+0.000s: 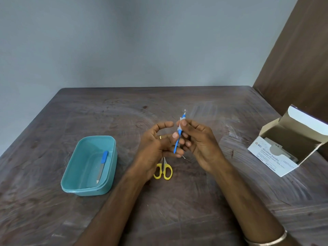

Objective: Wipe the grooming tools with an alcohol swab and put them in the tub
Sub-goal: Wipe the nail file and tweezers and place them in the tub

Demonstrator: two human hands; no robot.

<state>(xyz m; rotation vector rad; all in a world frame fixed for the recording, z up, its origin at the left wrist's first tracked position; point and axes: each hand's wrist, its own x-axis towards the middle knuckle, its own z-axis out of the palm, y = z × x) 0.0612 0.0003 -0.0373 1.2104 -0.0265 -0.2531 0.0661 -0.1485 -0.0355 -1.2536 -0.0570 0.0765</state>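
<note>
Above the table's middle, my left hand pinches the lower part of a thin blue-handled grooming tool that stands almost upright, metal tip up. My right hand pinches a small white alcohol swab wrapped around the tool's upper handle. A teal plastic tub sits to the left with a blue-handled nail file lying inside it. Yellow-handled scissors lie on the table under my hands, their blades partly hidden.
An open white box of alcohol swabs stands at the right side of the dark wooden table. A grey wall rises behind the table, and a brown panel stands at the far right.
</note>
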